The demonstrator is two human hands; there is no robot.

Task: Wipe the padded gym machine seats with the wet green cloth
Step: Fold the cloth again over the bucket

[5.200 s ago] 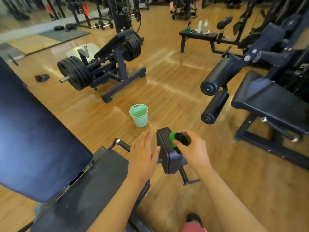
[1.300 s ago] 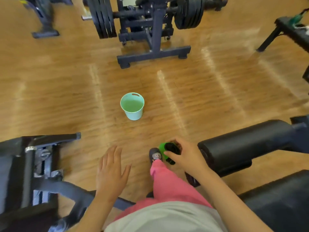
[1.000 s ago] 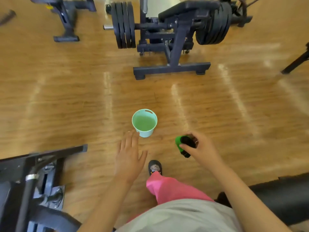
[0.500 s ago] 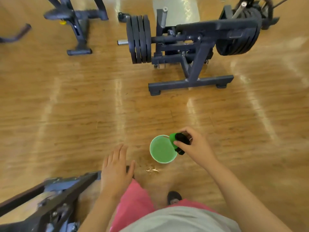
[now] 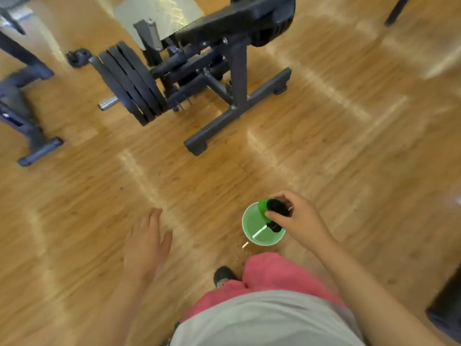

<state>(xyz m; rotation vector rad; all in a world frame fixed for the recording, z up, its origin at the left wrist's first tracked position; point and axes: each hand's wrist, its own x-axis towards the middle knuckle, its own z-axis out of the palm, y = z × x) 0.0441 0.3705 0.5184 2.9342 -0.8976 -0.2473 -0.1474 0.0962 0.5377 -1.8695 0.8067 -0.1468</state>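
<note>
Head view: the right hand [image 5: 296,221] is gripping the green cloth [image 5: 262,208], its fingers curling around the bunched fabric and holding it over the far rim of the small green bucket [image 5: 264,243]. The bucket is standing on the wooden floor [image 5: 349,146] at five o'clock. At the bucket's nine o'clock, the left hand [image 5: 147,243] is hovering, fingers spread loosely and holding nothing. A plate-loaded machine [image 5: 234,78] is standing at twelve o'clock, well apart.

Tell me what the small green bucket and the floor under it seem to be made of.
Bucket: probably plastic, smooth and slightly shiny; thin even rim, uniform pale green colour. Floor: wood or wood-look planks with a glossy finish; visible grain and streaks of reflected light.
</note>
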